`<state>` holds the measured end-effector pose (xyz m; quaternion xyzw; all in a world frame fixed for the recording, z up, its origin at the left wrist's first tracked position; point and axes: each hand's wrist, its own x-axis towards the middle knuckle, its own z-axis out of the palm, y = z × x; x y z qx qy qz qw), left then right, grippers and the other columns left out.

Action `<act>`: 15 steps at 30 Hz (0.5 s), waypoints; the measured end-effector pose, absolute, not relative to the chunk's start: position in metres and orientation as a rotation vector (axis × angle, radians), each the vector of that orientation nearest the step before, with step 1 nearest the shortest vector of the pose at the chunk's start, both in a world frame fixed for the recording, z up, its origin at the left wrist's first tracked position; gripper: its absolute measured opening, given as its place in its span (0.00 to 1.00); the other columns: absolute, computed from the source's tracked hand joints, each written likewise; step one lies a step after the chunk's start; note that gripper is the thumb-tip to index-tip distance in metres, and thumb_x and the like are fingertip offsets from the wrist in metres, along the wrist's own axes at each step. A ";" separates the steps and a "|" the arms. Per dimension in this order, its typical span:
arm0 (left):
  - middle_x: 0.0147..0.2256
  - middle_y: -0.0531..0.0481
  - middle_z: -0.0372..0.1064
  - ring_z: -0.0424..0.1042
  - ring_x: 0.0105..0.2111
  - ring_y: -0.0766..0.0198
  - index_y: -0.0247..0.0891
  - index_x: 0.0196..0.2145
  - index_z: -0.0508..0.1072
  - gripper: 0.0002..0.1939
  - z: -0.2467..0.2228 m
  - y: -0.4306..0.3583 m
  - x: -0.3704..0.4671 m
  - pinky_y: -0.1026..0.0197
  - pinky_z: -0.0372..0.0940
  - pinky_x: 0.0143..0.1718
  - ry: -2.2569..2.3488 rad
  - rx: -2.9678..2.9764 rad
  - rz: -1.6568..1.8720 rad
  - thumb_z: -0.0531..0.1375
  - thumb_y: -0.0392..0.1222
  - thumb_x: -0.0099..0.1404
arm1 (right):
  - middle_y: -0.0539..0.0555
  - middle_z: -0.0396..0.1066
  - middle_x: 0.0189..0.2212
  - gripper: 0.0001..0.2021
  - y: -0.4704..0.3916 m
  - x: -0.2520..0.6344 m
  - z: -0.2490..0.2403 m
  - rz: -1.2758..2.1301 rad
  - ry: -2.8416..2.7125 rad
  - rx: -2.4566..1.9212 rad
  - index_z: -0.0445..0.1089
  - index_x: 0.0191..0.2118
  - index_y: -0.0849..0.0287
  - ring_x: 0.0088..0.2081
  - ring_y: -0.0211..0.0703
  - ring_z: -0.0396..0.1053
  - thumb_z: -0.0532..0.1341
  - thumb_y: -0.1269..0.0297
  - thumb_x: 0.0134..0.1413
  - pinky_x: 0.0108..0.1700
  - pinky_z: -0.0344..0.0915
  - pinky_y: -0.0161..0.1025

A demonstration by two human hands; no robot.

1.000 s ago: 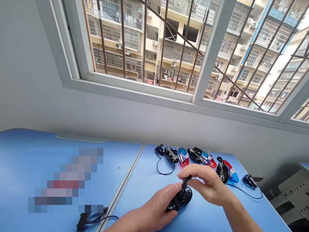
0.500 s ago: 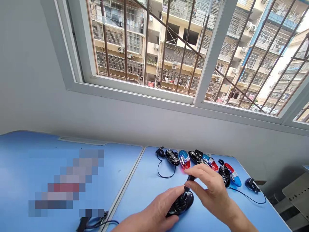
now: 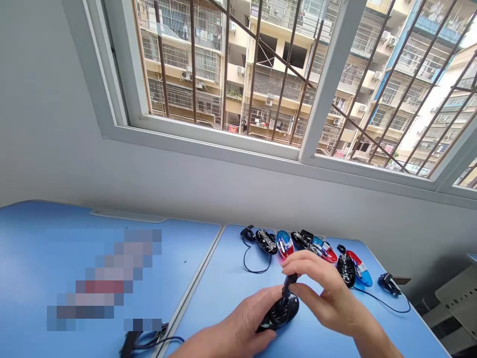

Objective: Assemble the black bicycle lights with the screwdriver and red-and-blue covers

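A glossy black oval device rests on the blue table, with dark parts on its upper face. My left hand is wrapped round its left side, thumb below and fingers above. Over it, my right hand pinches a short black tool between thumb and fingers. The tool stands nearly upright, its lower end at the top of the device; the exact contact point is too small to make out.
Behind my hands lie black open shells and blue, white and red shells. Coiled black cables lie at the right and at the lower left. A seam divides the tables below the barred window.
My right fingers have shifted slightly on the black tool, and more of it shows now. My left hand still holds the device in about the same place.
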<state>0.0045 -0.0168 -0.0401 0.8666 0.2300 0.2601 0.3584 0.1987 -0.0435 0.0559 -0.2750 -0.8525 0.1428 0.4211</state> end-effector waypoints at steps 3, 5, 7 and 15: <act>0.50 0.51 0.67 0.67 0.44 0.58 0.46 0.53 0.60 0.33 -0.040 -0.017 0.005 0.57 0.65 0.48 0.588 2.241 0.669 0.55 0.25 0.49 | 0.56 0.67 0.36 0.10 -0.044 0.192 0.053 0.119 -2.109 -0.693 0.68 0.46 0.56 0.36 0.43 0.67 0.58 0.70 0.58 0.35 0.71 0.41; 0.50 0.50 0.67 0.67 0.43 0.58 0.46 0.52 0.60 0.33 -0.041 -0.017 0.006 0.58 0.65 0.47 0.592 2.244 0.657 0.55 0.26 0.49 | 0.54 0.65 0.31 0.07 -0.043 0.189 0.051 -0.012 -2.065 -0.709 0.69 0.43 0.56 0.32 0.41 0.65 0.59 0.68 0.58 0.30 0.69 0.39; 0.48 0.50 0.67 0.67 0.42 0.58 0.45 0.51 0.60 0.31 -0.042 -0.017 0.006 0.58 0.65 0.46 0.614 2.251 0.648 0.55 0.26 0.49 | 0.52 0.64 0.29 0.05 -0.042 0.188 0.049 -0.077 -2.026 -0.730 0.69 0.41 0.57 0.29 0.40 0.64 0.59 0.69 0.58 0.28 0.67 0.37; 0.50 0.50 0.66 0.67 0.47 0.56 0.43 0.50 0.59 0.30 -0.043 -0.017 0.005 0.56 0.62 0.52 0.611 2.232 0.663 0.55 0.25 0.49 | 0.53 0.72 0.30 0.10 -0.044 0.190 0.051 -0.043 -1.991 -0.730 0.68 0.43 0.57 0.29 0.40 0.69 0.60 0.75 0.57 0.30 0.70 0.36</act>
